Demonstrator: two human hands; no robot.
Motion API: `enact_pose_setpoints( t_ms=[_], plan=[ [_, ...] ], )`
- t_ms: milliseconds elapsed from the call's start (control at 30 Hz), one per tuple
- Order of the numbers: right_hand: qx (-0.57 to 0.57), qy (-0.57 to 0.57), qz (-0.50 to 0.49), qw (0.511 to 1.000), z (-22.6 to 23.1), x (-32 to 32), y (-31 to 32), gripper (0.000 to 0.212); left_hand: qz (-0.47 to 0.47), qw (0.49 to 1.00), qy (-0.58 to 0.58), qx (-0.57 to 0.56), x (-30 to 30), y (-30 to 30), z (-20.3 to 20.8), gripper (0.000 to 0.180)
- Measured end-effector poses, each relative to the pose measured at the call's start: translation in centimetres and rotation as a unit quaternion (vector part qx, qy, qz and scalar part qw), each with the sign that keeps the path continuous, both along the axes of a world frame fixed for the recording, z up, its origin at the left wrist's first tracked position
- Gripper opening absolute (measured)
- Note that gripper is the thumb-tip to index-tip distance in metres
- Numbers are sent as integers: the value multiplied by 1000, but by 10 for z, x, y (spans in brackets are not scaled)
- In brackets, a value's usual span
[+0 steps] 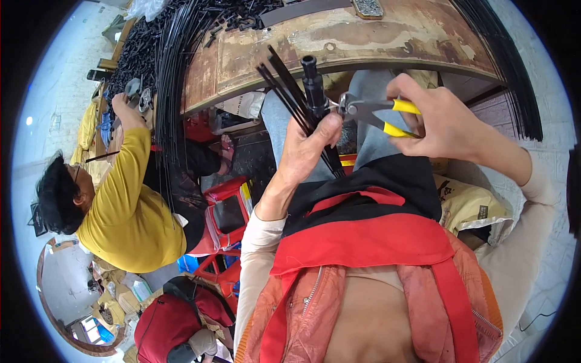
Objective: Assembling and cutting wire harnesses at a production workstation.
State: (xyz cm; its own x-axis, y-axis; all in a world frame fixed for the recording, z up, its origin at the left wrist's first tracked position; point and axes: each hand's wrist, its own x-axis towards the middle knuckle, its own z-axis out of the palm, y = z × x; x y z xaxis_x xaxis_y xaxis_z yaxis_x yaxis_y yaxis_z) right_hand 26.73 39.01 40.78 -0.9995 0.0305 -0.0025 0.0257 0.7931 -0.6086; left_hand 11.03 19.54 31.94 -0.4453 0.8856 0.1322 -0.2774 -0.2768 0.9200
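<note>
In front of my lap, my left hand (305,148) is closed round several thin black rods (281,97) and a stubby black tubular fitting (312,81). The fitting stands nearly upright above my thumb, beside the rods, whose lower ends show beneath the hand. From the right, my right hand (445,118) grips pliers (363,110) by their yellow handles, which are spread apart. The jaws are at the side of the fitting by a small shiny metal piece (342,104); whether they clamp it I cannot tell.
A worn wooden table (387,39) stands ahead, with long black rods (168,78) over its left side and more rods (505,66) at right. Small black parts (136,66) lie heaped far left. A co-worker in yellow (130,212) sits left, near a red chair (227,212).
</note>
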Motion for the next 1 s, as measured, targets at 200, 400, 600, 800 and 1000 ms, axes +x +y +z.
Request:
enact_pose_setpoints(
  t_ms=[200,400,600,800,1000],
  plan=[
    [311,286,-4,906,-22,-13,-1,63,76,996,38,-37,5,1,0,22],
    [194,103,0,976,-26,-7,3,58,66,997,32,-36,3,2,-3,22],
    [218,183,-3,959,-28,-18,-7,54,63,997,23,-35,1,2,-1,24],
    [217,130,90,963,-14,-20,8,48,25,999,32,-15,-8,1,-5,24],
    [-325,-291,4,900,7,-15,-8,46,-15,998,-54,-22,1,-2,6,22]
  ],
)
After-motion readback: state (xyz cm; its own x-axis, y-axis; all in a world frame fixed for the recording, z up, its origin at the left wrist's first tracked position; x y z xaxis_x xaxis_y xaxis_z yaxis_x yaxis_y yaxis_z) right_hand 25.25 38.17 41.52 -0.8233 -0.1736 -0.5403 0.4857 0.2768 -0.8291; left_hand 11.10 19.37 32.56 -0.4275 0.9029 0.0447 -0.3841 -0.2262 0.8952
